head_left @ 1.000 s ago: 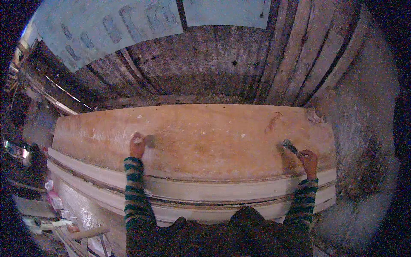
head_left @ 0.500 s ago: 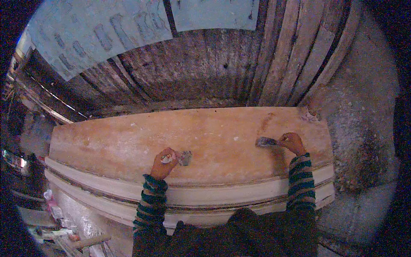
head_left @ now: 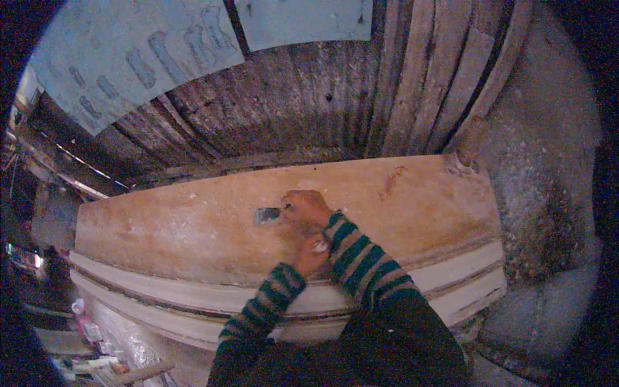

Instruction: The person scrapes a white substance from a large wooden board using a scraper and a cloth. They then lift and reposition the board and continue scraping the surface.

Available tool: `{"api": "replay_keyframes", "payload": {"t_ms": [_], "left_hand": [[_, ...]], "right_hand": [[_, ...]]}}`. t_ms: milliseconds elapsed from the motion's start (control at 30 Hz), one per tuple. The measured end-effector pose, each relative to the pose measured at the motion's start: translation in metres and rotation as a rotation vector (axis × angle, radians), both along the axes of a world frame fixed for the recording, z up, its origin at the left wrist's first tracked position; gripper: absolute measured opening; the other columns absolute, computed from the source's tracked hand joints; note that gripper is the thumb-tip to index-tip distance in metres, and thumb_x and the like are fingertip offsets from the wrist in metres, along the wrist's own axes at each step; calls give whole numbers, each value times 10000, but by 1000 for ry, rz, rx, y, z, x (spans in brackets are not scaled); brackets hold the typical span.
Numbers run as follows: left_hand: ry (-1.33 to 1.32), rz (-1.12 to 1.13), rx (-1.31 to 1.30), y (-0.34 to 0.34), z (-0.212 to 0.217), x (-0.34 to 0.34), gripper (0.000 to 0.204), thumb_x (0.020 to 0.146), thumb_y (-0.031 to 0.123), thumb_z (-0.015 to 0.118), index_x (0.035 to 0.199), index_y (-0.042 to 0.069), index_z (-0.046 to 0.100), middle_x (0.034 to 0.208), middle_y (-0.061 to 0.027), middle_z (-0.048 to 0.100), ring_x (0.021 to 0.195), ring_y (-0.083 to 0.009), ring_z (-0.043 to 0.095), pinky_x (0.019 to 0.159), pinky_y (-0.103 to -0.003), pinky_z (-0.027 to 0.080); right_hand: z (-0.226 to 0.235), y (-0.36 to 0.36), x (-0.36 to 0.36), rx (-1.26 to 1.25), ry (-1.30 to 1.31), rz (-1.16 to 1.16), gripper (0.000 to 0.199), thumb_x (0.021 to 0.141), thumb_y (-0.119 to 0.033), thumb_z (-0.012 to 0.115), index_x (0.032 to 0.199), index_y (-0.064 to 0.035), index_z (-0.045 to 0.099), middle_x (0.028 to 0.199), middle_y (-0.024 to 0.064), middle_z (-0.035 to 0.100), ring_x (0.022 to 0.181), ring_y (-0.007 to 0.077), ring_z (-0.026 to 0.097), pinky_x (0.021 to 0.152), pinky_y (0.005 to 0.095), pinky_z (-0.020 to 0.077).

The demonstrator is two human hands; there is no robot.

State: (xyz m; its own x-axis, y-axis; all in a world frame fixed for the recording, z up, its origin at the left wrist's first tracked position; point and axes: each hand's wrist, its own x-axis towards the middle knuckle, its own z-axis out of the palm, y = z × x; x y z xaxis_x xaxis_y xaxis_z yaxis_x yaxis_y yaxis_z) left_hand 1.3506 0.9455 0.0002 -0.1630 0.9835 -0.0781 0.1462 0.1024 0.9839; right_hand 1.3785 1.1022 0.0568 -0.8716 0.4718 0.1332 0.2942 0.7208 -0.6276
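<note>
A long wooden panel (head_left: 187,238), tan with pale smears, lies flat in front of me. Over its middle, my right hand (head_left: 308,209) is closed round the handle of a putty knife. The grey blade of that putty knife (head_left: 266,215) points left, close to the panel face. My left hand (head_left: 311,257) is just below the right wrist, fingers closed and partly blurred. Something whitish (head_left: 320,246) shows at its fingers. The grey-bladed putty knife it held earlier is hidden now, behind the right hand and sleeve.
Pale wooden strips (head_left: 161,277) run along the panel's near side. Beyond it stands a dark corrugated wall (head_left: 277,103), with upright planks (head_left: 419,77) to the right. Rough concrete ground (head_left: 541,193) lies at far right. Assorted clutter (head_left: 97,348) sits at lower left.
My right hand has swept left with its putty knife, from the panel's right part to the middle. My left hand has shifted right, and the forearms now come close together.
</note>
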Motion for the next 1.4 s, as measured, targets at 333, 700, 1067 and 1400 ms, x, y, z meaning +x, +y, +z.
{"api": "replay_keyframes", "payload": {"t_ms": [333,700,1067,1400], "left_hand": [[-120,364,7,59,-48,-50,93,900,159,578,938,74,572,860,-46,621,764,-164,584,675,-345,513],[143,642,261,-76,32,-201,101,842,8,614,869,67,537,887,-27,572,861,-123,535,792,-270,460],[210,547,272,-106,22,-91,108,831,-5,634,863,87,586,916,-43,604,836,-141,570,755,-278,480],[-430,33,86,69,-16,78,116,850,92,649,948,84,587,842,1,601,833,-134,590,741,-280,510]], "right_hand": [[9,51,264,-158,-63,-546,262,722,-284,762,845,-60,705,842,113,681,796,252,657,718,348,513],[-18,8,201,6,-119,-419,303,722,-364,723,871,-101,705,813,113,669,760,302,643,678,421,499],[7,-20,178,-191,-339,-700,251,756,-330,680,841,-94,696,826,127,678,767,313,652,689,391,512],[9,31,236,-135,-105,-768,242,758,-250,741,826,-26,681,731,69,664,633,157,600,599,307,476]]}}
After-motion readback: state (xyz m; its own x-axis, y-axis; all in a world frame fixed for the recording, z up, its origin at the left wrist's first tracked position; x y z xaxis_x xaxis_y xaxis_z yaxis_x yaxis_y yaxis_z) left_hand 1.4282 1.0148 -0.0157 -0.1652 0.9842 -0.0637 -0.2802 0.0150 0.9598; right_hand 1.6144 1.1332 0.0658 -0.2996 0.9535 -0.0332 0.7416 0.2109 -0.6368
